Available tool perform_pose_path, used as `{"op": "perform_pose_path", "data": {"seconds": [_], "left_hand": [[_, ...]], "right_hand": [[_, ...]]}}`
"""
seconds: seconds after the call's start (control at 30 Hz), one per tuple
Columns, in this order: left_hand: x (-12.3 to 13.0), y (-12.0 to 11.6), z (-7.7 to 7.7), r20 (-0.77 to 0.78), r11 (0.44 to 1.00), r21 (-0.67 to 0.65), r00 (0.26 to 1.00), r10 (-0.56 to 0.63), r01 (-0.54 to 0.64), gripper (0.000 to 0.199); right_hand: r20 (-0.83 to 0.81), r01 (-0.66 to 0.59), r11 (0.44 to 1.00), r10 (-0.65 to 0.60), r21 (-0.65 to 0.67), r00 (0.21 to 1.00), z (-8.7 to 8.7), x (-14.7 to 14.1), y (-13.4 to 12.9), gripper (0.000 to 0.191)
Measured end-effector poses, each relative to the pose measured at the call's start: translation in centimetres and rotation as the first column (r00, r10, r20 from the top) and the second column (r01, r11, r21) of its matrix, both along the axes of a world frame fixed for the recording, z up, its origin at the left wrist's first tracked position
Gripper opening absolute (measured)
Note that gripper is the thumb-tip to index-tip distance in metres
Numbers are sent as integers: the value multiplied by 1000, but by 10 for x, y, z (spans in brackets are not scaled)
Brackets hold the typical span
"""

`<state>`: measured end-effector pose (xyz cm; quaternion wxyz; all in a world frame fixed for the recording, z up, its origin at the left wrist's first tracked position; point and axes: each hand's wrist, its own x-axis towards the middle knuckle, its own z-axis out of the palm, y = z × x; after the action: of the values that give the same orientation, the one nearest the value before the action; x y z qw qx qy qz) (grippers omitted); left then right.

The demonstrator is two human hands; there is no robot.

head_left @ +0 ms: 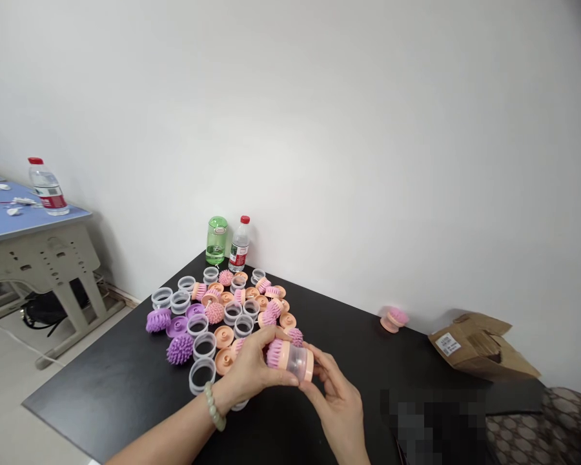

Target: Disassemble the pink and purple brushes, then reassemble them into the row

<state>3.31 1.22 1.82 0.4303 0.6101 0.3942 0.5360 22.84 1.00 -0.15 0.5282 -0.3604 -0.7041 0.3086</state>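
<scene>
Pink-bristled brush [296, 361] between both hands [252, 369] [339, 399], gripped from either side, far-side contact hard to tell

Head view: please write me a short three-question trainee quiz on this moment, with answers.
1. True or false: the left arm wears a beaded bracelet.

2. Multiple choice: what do the left hand and right hand hold together?
A) a purple bristled head
B) a pink-bristled brush with a clear band
C) a cardboard carton

3. Fill in: on the black table, the clear bottle beside the green bottle has a ____ cap.

Key: 1. True. 2. B. 3. Red.
</scene>
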Motion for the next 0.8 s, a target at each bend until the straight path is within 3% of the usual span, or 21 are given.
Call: {"op": "perform_pose_path", "data": {"seconds": [0.17,0.53,0.67,0.8], "left_hand": [[2,1,-2,99,997,-64,994,-36,43,62],[7,-4,10,162,977,-196,985,-56,88,40],[7,-6,9,231,968,-177,964,-134,176,46],[4,-7,4,119,988,-27,982,-149,153,59]], "right_hand": [[19,-25,999,24,20,1000,0,-1,-1,44],[146,32,948,-82,317,986,5,-4,-2,38],[112,63,960,-96,273,989,5,-4,-4,40],[57,118,980,-128,158,990,3,-5,-3,23]]}}
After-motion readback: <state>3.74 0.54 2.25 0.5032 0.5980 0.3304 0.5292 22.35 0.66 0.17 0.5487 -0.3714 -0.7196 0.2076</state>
